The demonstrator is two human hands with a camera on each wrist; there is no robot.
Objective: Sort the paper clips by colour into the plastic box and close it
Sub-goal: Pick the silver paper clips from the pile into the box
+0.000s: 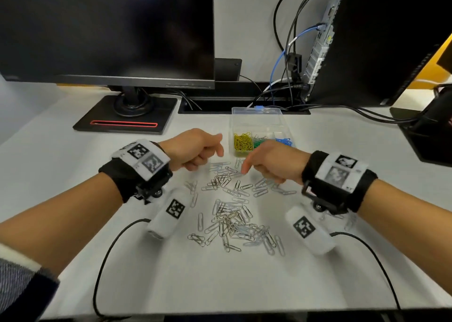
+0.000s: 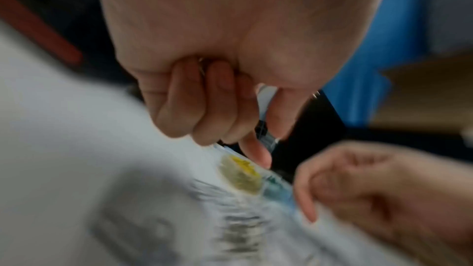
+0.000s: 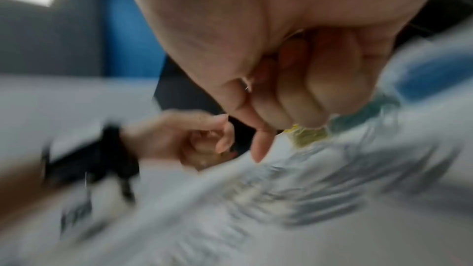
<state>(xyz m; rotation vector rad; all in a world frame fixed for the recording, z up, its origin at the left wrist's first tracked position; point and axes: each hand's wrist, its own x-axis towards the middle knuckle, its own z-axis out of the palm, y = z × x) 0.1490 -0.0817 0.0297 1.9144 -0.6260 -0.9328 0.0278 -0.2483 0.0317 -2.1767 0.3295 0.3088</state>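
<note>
Desk (image 1: 318, 272) blurs in wrist views; curled hands' contents unclear.

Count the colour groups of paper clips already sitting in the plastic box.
3 in the plastic box: yellow clips in its left compartment, green clips in the middle, blue clips on the right. The right hand covers the near edge, so more may be hidden.

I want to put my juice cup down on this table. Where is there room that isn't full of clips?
Bare table lies between the silver paper clips and the near edge, and left of the left hand, before the monitor stand. It is crowded in the middle, from the clips up to the plastic box.
</note>
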